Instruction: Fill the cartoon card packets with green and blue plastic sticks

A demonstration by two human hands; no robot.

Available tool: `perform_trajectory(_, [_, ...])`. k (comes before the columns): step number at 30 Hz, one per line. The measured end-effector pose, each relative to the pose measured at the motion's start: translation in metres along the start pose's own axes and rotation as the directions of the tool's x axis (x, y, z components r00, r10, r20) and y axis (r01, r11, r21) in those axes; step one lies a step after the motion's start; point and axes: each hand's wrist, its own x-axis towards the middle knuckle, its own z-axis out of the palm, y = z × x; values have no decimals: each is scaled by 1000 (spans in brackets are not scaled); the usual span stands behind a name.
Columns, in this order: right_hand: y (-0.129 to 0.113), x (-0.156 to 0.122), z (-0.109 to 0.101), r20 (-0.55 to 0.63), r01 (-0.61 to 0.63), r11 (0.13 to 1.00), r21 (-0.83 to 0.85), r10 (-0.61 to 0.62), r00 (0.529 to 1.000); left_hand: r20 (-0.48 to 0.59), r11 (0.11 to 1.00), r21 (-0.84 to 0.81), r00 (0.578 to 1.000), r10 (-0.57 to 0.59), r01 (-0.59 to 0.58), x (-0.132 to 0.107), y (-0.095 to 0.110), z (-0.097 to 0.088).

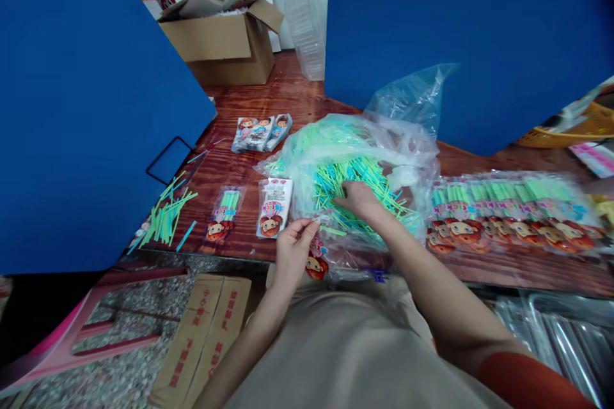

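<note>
My left hand [296,248], thumb and fingertips pinched together, holds the top edge of a clear printed packet [316,266] with a red-haired cartoon figure. A green stick lies at the packet's mouth. My right hand [361,201] reaches over a heap of thin green and blue plastic sticks [359,172] in a large clear plastic bag [422,160]. Its fingers curl into the heap; the tips are partly hidden, so what they grip cannot be made out. Left of the bag lie a stack of white printed packets [275,208] and one filled packet [224,214].
Loose sticks [165,214] lie at the table's left end. Filled packets [508,211] overlap in a row on the right. Printed cards [261,133] and an open carton [220,45] stand farther back. Blue panels [96,108] border both sides. A pink stool [81,326] is below left.
</note>
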Motion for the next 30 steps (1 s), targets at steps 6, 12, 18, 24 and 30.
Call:
perform_trajectory(6, [-1,-1,5,-15,-19,999,37,20,1000,-23,1000,-7,1000,8,-8,-2,1,-4])
perform_trajectory(12, [17,-8,-3,-122,32,982,188,-9,993,-24,1000,-24,1000,-9,9,-2,-2,-4])
perform_trajectory(18, [33,-28,4,-488,291,806,515,-4,873,-27,1000,-19,1000,10,-11,0,-5,0])
perform_trajectory(24, [33,-42,17,-431,348,729,589,-81,899,-24,1000,-6,999,31,-31,1,-6,1])
perform_trajectory(30, [34,-44,27,-381,379,734,564,-175,908,-35,999,7,999,40,-40,1,-4,2])
